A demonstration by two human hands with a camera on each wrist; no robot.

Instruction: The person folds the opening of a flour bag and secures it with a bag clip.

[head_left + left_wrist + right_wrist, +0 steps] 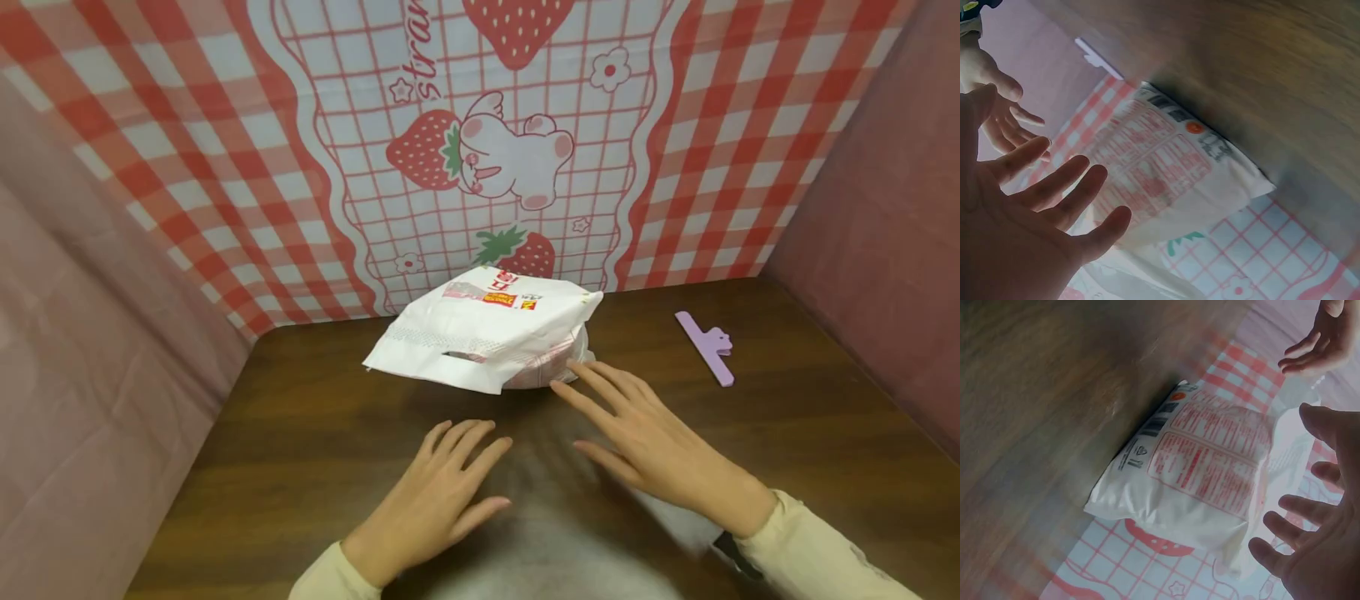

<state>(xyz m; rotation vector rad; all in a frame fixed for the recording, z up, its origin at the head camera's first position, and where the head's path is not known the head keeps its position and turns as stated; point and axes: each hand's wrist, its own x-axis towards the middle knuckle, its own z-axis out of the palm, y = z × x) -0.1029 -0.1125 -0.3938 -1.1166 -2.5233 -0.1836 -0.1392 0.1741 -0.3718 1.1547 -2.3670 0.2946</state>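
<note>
A white plastic bag (pixel 450 333) with red and yellow print and a slot handle stands at the back of the dark wooden table, its top flap folded toward me. Both wrist views show its near face, covered in red printed text (pixel 1166 156) and a barcode (pixel 1154 425). My left hand (pixel 431 492) hovers in front of the bag, fingers spread and apart from it. My right hand (pixel 652 442) is near the bag's right front corner with fingers extended; whether its fingertips touch the bag I cannot tell. Neither hand holds anything.
A purple sealing clip (pixel 705 348) lies on the table (pixel 300 417) to the right of the bag. Behind stands a strawberry-patterned checked cloth (pixel 480 167). Pink cloth walls (pixel 862 225) close off both sides.
</note>
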